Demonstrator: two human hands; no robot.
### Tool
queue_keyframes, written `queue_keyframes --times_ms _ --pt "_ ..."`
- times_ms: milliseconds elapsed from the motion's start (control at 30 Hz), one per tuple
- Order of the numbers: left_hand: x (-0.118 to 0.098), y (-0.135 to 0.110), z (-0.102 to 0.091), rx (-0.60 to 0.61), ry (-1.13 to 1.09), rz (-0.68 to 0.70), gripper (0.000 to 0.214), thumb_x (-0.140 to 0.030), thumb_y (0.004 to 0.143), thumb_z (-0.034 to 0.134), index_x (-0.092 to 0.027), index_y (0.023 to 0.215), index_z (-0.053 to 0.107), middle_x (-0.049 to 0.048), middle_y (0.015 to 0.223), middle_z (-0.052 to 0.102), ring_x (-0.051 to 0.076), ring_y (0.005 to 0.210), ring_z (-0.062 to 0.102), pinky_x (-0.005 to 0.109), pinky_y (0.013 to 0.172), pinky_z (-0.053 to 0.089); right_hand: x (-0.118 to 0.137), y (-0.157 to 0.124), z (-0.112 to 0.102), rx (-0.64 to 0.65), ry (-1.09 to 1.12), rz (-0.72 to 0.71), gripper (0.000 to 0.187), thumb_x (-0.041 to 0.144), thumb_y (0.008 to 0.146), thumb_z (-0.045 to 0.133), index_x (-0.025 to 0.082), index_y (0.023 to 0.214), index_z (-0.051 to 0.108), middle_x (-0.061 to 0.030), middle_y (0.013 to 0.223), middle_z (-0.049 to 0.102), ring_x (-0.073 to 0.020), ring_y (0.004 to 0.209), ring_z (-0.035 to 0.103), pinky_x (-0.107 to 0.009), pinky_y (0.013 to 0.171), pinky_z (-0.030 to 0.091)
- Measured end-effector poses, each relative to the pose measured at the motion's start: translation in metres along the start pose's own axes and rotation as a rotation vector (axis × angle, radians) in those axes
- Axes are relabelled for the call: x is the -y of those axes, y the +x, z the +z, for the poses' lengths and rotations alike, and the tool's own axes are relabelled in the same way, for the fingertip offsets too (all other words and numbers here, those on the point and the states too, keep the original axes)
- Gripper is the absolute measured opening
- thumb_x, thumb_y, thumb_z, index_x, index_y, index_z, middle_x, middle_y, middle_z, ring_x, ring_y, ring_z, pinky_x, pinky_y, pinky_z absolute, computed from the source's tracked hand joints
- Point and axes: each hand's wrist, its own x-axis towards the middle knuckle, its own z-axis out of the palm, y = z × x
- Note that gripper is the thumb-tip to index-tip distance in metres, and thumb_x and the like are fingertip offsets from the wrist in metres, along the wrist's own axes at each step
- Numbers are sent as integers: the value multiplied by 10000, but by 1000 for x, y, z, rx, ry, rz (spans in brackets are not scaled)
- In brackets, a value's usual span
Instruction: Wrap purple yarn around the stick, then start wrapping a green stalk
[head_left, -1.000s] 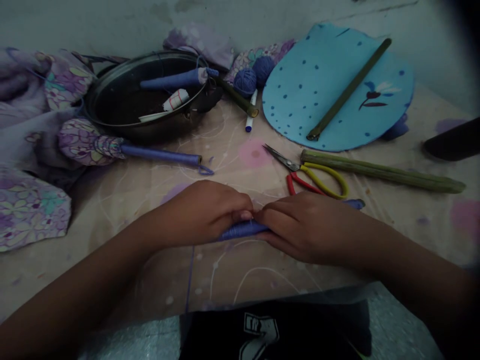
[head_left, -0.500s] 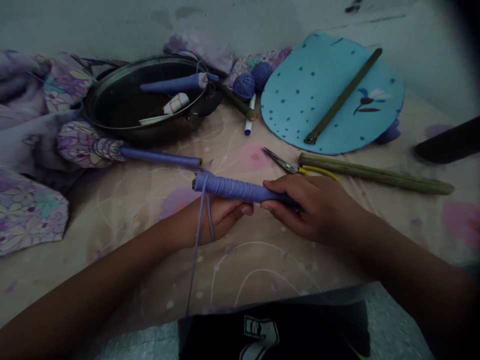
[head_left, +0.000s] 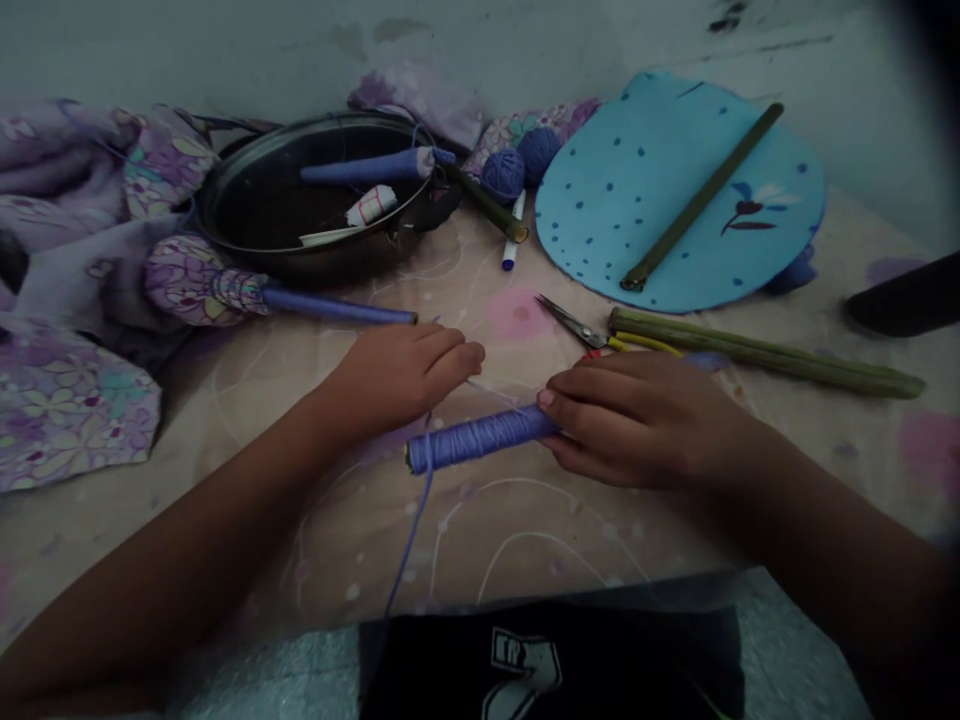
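Observation:
My right hand (head_left: 630, 415) is closed around a stick wrapped in purple yarn (head_left: 480, 440), whose bare green end points left. Above the stick's left part, my left hand (head_left: 416, 372) pinches a thin strand of yarn (head_left: 495, 390) that runs back to the stick by the right fingers. Another loose yarn tail (head_left: 409, 545) hangs from the stick's left end down over the table edge. Just beyond my right hand lie scissors (head_left: 574, 325) with yellow and red handles, partly hidden by it. A cloth-headed stick (head_left: 337, 305) wrapped in purple yarn lies behind my left hand.
A dark pan (head_left: 262, 245) at the back left holds another yarn-wrapped stick. Two yarn balls (head_left: 502, 175) and a marker (head_left: 513, 240) sit beside it. At right are a blue dotted mat (head_left: 600, 200) bearing a stick and a green stalk (head_left: 787, 360). Floral cloth (head_left: 75, 400) covers the left.
My left hand has come out from under the wrapped stick and risen above it, drawing a strand. The stick's left end has tipped down toward me, and the view has shifted slightly.

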Motion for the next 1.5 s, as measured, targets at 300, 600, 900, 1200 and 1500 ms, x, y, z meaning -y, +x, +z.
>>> queue_keyframes --times_ms 300,600,900,1200,1500 --pt "-1 -1 -4 -60 -164 3 212 -278 909 393 -148 889 559 22 704 645 128 598 567 236 525 372 -1 -4 -1 168 95 -21 261 297 903 415 202 725 582 -36 737 615 -135 672 549 -296 596 413" --pt "6 -13 -2 -222 -20 249 231 -324 811 577 -146 947 522 -18 577 534 131 559 501 239 471 339 -7 -9 1 33 53 -83 178 304 851 482 199 730 559 -38 763 627 -141 688 558 -293 575 433" --pt "2 -23 2 -117 -229 216 259 -233 820 532 -320 1065 523 -3 785 613 128 669 566 241 565 398 -19 -9 -3 119 135 112 78 281 788 479 213 757 501 -50 789 636 -166 676 581 -304 587 447" --pt "-2 -12 2 -40 -157 133 302 -205 891 406 -222 1187 467 26 799 627 127 673 581 237 552 405 -16 -10 1 88 191 181 82 280 779 498 205 812 510 -46 799 638 -160 700 596 -287 600 456" --pt "-31 1 -5 92 -258 -104 255 -189 875 389 -146 802 629 12 632 621 127 580 549 236 505 379 -2 2 11 84 15 367 228 298 895 465 124 988 579 -89 862 661 -164 700 599 -265 570 411"
